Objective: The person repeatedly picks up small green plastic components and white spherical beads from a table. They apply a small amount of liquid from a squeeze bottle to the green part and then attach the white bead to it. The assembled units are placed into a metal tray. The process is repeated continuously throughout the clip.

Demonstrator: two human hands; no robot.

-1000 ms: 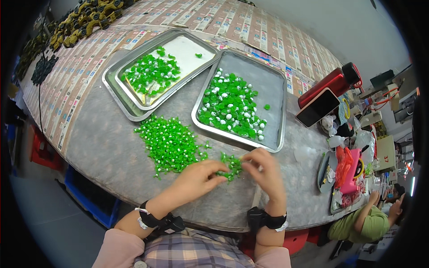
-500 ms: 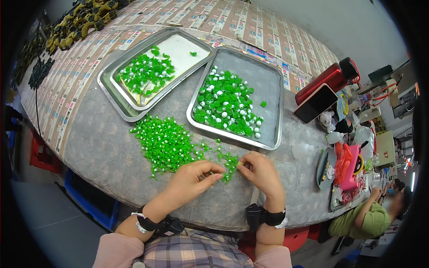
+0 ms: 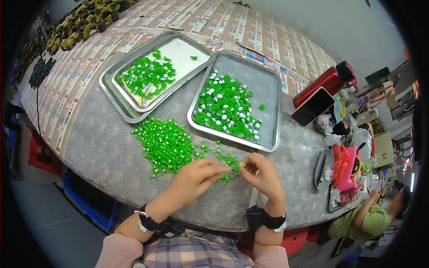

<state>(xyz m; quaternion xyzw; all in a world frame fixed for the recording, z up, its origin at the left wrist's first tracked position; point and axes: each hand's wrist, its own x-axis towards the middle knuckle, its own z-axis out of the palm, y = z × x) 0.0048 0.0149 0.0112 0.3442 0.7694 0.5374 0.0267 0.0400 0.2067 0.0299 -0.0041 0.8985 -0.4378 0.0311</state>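
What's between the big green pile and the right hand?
Head view: a smaller, loose scatter of green pieces lies between the green pile and right hand, with the left hand at its near side.

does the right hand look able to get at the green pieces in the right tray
Probably yes: the right hand is close to the tray, and nothing seems to block the green pieces.

the grey-covered worktop [image 3: 96, 147] carries, ahead-left of the hands [image 3: 194, 178] [image 3: 264, 176], a heap of small green-and-white pieces [image 3: 163, 145]; farther ahead, two rectangular silver metal trays [image 3: 117, 105] [image 3: 266, 87].
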